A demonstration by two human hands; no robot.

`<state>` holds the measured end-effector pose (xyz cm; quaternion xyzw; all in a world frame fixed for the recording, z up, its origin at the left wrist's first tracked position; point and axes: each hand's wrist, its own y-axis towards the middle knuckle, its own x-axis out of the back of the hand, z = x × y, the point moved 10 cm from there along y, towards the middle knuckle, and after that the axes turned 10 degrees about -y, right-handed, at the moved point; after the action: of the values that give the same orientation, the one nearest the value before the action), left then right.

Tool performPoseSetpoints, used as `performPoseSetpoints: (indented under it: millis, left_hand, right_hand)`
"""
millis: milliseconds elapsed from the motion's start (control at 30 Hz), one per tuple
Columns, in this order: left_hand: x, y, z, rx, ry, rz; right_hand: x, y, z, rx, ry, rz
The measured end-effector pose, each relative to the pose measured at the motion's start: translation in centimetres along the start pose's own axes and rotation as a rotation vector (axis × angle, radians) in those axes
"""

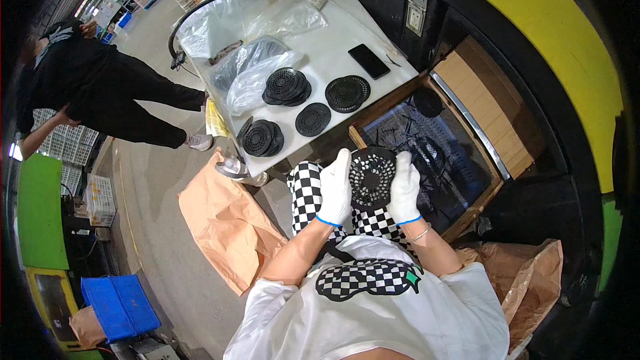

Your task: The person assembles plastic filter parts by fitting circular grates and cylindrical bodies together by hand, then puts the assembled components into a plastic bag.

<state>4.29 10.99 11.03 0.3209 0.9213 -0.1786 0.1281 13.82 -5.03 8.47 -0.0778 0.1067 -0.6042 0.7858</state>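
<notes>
Head view: left hand [335,190] and right hand [405,189], both in white gloves, gripping a black perforated disc [371,177] by its opposite edges, fingers curled closed around the rim, holding it above the checkered lap. Lying just ahead on the white table [333,53]: more black discs [287,87], a dark phone [369,61], clear plastic bags [253,80]. Sitting at right: wooden crate [467,93] holding black scraps.

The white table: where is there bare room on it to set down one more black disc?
The white table is bare between the phone and the clear plastic bags, and in a smaller patch between the phone and the perforated disc. The near-left part is crowded with disc stacks and bags.
</notes>
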Motion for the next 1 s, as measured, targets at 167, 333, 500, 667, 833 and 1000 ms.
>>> performPoseSetpoints:
  millis: [167,333,500,667,833,1000]
  left_hand:
    - [-6.1,0.1,-5.7,-0.189,0.948,0.557]
    - [-2.7,-0.7,-2.8,0.031,0.107,0.362]
    - [0.1,1.7,-0.8,0.112,-0.256,-0.027]
    - [-3.3,4.3,-2.9,-0.027,0.834,0.427]
    - [-4.3,3.4,-0.3,0.099,0.252,0.442]
    - [-4.5,8.6,3.4,0.03,0.473,0.33]
  right_hand:
    - [-2.6,-1.5,2.3,0.222,-0.424,0.29]
    - [-6.4,-0.8,-3.3,0.025,-0.004,0.483]
    - [-3.0,0.8,3.3,0.195,-0.313,0.158]
    - [-4.2,-0.3,1.7,0.314,-0.506,0.275]
    - [-6.1,-0.5,-3.8,-0.323,0.245,0.386]
    - [0.1,7.6,-3.0,0.157,-0.517,0.218]
